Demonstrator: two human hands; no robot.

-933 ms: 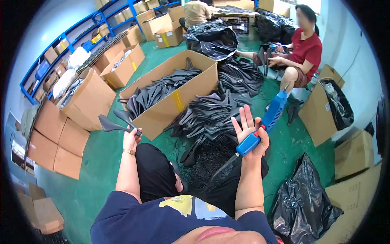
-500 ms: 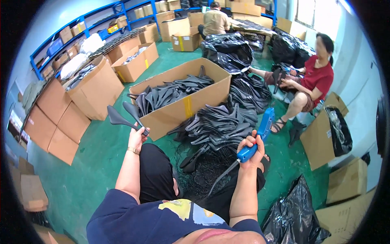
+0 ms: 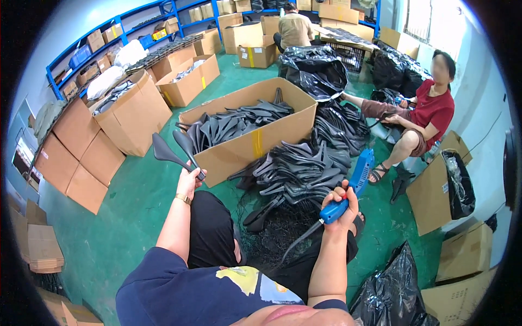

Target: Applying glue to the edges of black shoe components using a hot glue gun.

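On the left, my left hand [image 3: 189, 183] grips a black bicycle saddle shell [image 3: 169, 154] by its narrow end, with its two wide lobes pointing up and away. My right hand [image 3: 339, 209] is wrapped round a blue corded power tool [image 3: 361, 173]. The tool has vent slots and a red button under my fingers, and a grey cord [image 3: 298, 242] runs down from it toward my lap. Between and beyond my hands lies a heap of black saddle shells [image 3: 304, 168]. Dark thin scraps [image 3: 280, 236] cover the floor between my legs.
A long cardboard box [image 3: 231, 149] of black shells stands ahead. At right, a seated person in red [image 3: 435, 111] handles something dark; another person [image 3: 295, 30] sits far back. Black plastic bags [image 3: 394, 288] and cartons [image 3: 465, 244] stand at right. More cartons [image 3: 130, 122] line the left.
The whole view has shifted slightly to the right and down. Both hands keep their grips, and the saddle shell has turned a little. The person in red has lifted their head.
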